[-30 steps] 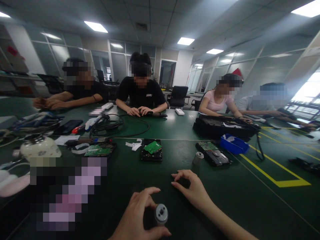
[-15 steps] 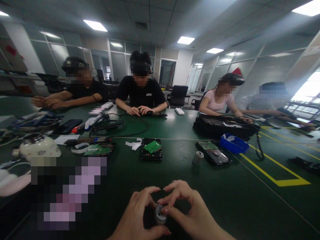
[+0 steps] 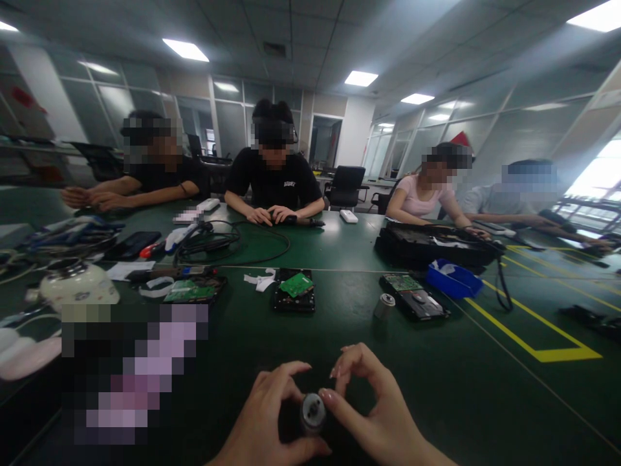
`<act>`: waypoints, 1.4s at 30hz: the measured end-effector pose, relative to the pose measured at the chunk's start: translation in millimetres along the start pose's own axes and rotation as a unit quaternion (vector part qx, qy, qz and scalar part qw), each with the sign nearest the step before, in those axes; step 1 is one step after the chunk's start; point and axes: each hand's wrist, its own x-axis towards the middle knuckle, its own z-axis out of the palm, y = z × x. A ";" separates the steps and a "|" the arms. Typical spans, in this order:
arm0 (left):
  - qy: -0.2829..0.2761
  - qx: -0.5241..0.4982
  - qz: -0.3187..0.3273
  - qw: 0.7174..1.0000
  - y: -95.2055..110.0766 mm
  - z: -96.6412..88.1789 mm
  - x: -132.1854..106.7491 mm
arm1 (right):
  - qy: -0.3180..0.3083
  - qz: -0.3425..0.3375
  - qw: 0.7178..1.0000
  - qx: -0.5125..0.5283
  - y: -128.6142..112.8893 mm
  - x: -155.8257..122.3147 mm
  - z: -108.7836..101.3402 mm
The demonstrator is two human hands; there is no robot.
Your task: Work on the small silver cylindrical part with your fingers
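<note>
My left hand (image 3: 269,414) is curled around a small metal cylinder, perhaps a small motor (image 3: 313,414), its thumb at the near side and its fingers at the far side. The cylinder's round end face points up at me, with dark marks on it. My right hand (image 3: 371,401) is just to the right, its thumb tip at the cylinder's rim and its bent index finger apart from the thumb. Nothing shows between those fingers. A second, similar metal cylinder (image 3: 385,307) stands upright farther back on the green table (image 3: 485,388).
Hard drives with green circuit boards lie behind my hands: one in the middle (image 3: 294,298), one at the right (image 3: 417,301). A blue bin (image 3: 455,278) and a black case (image 3: 436,246) are farther right. Cables, tools and a cream pot (image 3: 80,285) crowd the left. Several people sit opposite.
My right thumb and fingers have drawn back from the top of the cylinder and spread apart, uncovering its end face. My left hand has stayed in place around it.
</note>
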 end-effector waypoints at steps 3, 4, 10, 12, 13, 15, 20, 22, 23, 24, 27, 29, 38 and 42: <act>0.015 -0.008 -0.013 1.000 4.2 -0.1 -1.4 | -0.034 -0.009 0.999 0.018 -0.9 -1.3 1.5; 0.022 -0.009 -0.020 1.000 5.8 -0.5 -1.7 | -0.046 -0.011 0.999 0.019 -1.2 -1.7 2.8; -0.002 -0.002 -0.021 1.000 7.9 -4.2 0.4 | -0.039 -0.032 0.998 0.025 -1.3 2.9 4.4; -0.003 0.003 -0.016 1.000 6.2 -4.6 0.9 | -0.002 -0.018 1.000 0.025 5.4 9.8 -1.6; 0.000 0.005 -0.012 1.000 5.0 -4.4 0.8 | 0.017 -0.002 1.000 0.024 11.6 13.9 -5.5; -0.001 0.009 -0.005 1.000 2.4 -3.4 0.4 | 0.044 0.036 0.998 0.015 29.2 21.7 -13.9; -0.004 0.012 -0.007 1.000 -2.0 -1.3 0.1 | 0.024 0.097 0.995 -0.031 77.3 27.3 -25.4; -0.007 0.009 -0.010 1.000 -0.6 -2.3 0.4 | 0.006 0.106 0.994 -0.036 85.9 25.0 -26.0; -0.011 0.006 -0.012 1.000 0.8 -3.0 0.6 | -0.002 0.108 0.993 -0.038 87.4 23.8 -26.0; -0.012 0.004 -0.014 1.000 2.2 -3.7 0.6 | -0.008 0.108 0.993 -0.040 87.5 22.9 -26.1; -0.005 0.002 -0.016 1.000 5.1 -4.6 0.4 | -0.015 0.097 0.994 -0.044 85.0 22.2 -26.8; -0.003 0.005 -0.010 1.000 4.4 -3.7 0.1 | -0.016 0.093 0.994 -0.047 83.3 23.0 -27.3; 0.004 0.012 0.005 1.000 -4.3 1.2 -0.1 | -0.023 0.089 0.994 0.062 24.7 17.1 -11.1; 0.009 0.008 0.009 1.000 -4.2 1.7 -0.9 | -0.075 0.059 0.991 0.093 -4.1 5.7 -1.0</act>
